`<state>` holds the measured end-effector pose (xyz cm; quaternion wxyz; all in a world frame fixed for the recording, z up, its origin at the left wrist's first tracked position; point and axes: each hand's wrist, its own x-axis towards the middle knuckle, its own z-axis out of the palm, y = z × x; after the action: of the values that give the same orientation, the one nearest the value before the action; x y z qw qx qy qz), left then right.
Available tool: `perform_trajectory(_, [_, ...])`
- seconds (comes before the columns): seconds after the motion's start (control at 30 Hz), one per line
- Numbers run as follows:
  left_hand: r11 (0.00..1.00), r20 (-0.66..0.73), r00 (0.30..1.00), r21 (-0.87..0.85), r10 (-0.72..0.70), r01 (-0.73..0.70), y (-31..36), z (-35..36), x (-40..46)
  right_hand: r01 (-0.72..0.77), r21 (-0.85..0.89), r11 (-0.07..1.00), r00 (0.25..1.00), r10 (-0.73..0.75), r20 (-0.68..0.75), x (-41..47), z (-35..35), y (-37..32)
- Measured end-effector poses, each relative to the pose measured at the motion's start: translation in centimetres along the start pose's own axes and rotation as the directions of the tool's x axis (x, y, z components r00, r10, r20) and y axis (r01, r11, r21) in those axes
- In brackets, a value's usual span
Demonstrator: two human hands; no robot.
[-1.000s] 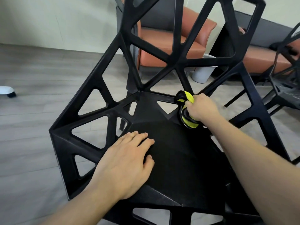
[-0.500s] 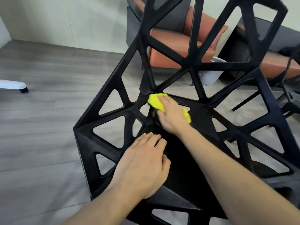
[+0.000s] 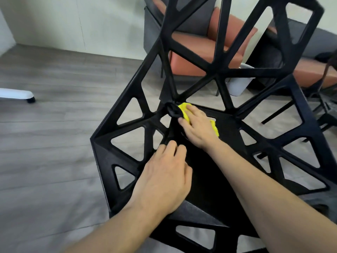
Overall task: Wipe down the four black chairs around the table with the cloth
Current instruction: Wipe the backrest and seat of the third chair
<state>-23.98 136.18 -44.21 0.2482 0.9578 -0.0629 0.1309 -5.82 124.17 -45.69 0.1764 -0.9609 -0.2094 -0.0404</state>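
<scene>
While the left hand (image 3: pixel 164 181) lay palm down on the seat of the black chair (image 3: pixel 209 179), fingers straight and close together, gripping nothing, the right hand (image 3: pixel 197 127) reached further in with its forearm stretched across the seat, fingers spread flat, pressing the yellow cloth (image 3: pixel 185 111) against the seat's back corner where the struts met; I could read no writing anywhere
</scene>
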Motion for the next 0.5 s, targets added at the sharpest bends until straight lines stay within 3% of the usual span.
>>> perform_trajectory(0.13, [0.996, -0.168, 0.985, 0.078, 0.047, -0.034, -0.1, 0.2, -0.3, 0.208, 0.189, 0.960, 0.967, -0.231, 0.110, -1.6, 1.0, -4.2])
perform_trajectory(0.27, [0.995, -0.205, 0.977, 0.098, 0.052, -0.033, -0.2, 0.1, -0.5, 0.363, 0.036, 0.931, 0.920, -0.364, 0.144, -4.3, -0.3, -1.4])
perform_trajectory(0.3, [0.994, -0.197, 0.980, 0.106, 0.040, -0.019, -0.2, 0.1, -0.5, 0.308, -0.022, 0.951, 0.944, -0.302, 0.133, -5.2, -1.1, 0.6])
perform_trajectory(0.37, [0.992, -0.175, 0.985, 0.121, 0.000, 0.021, -0.2, 0.2, -0.5, 0.034, -0.185, 0.982, 0.998, -0.024, 0.053, -7.0, -3.0, 5.1])
perform_trajectory(0.43, [0.990, -0.180, 0.983, 0.130, -0.031, 0.055, 0.0, 0.1, -0.5, -0.209, -0.332, 0.920, 0.977, 0.212, -0.029, -8.1, -4.8, 8.3])
perform_trajectory(0.5, [0.987, -0.206, 0.978, 0.139, -0.045, 0.074, 0.4, -0.1, -0.6, -0.279, -0.357, 0.892, 0.958, 0.282, -0.044, -8.4, -5.4, 8.6])
